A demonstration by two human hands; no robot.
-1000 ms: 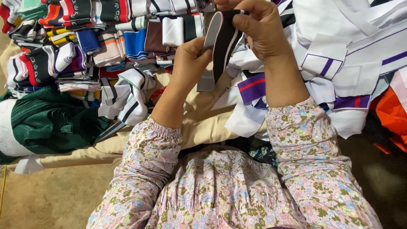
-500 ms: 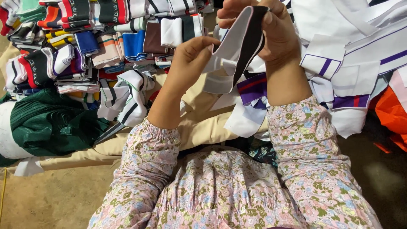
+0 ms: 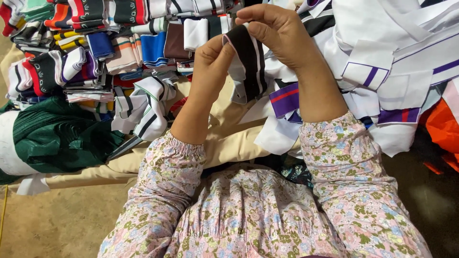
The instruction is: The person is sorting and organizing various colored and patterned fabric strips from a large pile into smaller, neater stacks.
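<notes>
Both hands raised above the lap, pinching one black-and-white knit collar strip (image 3: 247, 64) between them. Left hand (image 3: 213, 59) grips its left edge with thumb and fingers; right hand (image 3: 279, 31) clasps the top, folding it over. Strip hangs upright over beige cloth (image 3: 229, 143). Stacked coloured collars (image 3: 95, 43) lie left, white fabric pieces (image 3: 397, 62) right.
</notes>
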